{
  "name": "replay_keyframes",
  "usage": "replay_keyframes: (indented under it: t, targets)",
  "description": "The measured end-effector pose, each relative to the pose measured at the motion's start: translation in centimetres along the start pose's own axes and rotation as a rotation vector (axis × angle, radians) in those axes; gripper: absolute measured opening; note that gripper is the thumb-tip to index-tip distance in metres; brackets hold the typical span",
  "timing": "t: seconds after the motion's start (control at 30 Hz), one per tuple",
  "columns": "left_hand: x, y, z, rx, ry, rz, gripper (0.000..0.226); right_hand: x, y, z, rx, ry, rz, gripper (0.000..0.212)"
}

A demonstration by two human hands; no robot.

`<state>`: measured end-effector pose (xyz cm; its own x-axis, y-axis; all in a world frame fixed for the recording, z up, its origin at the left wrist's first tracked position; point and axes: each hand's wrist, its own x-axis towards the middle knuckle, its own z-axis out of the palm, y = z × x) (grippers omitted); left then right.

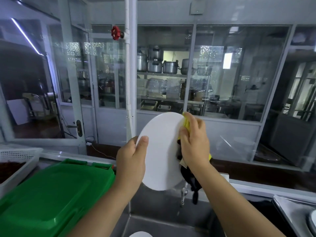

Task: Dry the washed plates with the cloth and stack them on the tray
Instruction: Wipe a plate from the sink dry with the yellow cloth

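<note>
My left hand (131, 159) grips one white plate (162, 151) upright above the sink (164, 218); my right hand (193, 142) presses the yellow cloth (186, 124) against it. Another plate (140, 234) lies in the sink.

Ahead of me stands a glass partition (222, 69) in pale frames. A white pipe (128, 74) runs down it, bearing a red valve (116, 33). Behind the glass I see shelves (162, 74) of steel pots (154, 65) and trays. To my left a door (75, 93) with a brass handle (78, 128); a light strip (25, 35) glows above. A green bin (51, 194) sits by me.
</note>
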<state>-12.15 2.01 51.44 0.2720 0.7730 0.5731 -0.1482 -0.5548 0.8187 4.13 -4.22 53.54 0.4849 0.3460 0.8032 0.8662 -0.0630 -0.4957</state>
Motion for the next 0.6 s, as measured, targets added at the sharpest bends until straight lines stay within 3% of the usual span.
replay_keyframes:
  t: [0.13,0.23,0.3,0.43,0.6]
  targets:
    - [-0.7,0.0,0.3,-0.163,-0.027,-0.054,0.023,-0.7,1.1,-0.8,0.378,-0.008,0.285,0.033]
    - [-0.2,-0.3,-0.5,-0.14,-0.234,-0.191,0.015,-0.4,1.5,-2.3,0.451,-0.061,0.287,0.033]
    - [1.3,0.1,-1.2,-0.065,-0.355,-0.232,0.023,-0.3,1.6,-3.2,0.349,-0.11,0.191,0.035]
    - [4.1,1.6,-0.6,0.248,-0.523,-0.103,0.062,-0.6,0.7,-3.6,0.045,-0.216,-0.103,0.032]
    - [3.0,1.2,0.6,0.284,-0.488,-0.018,0.061,-0.2,-0.7,-4.2,-0.193,-0.14,-0.494,0.03]
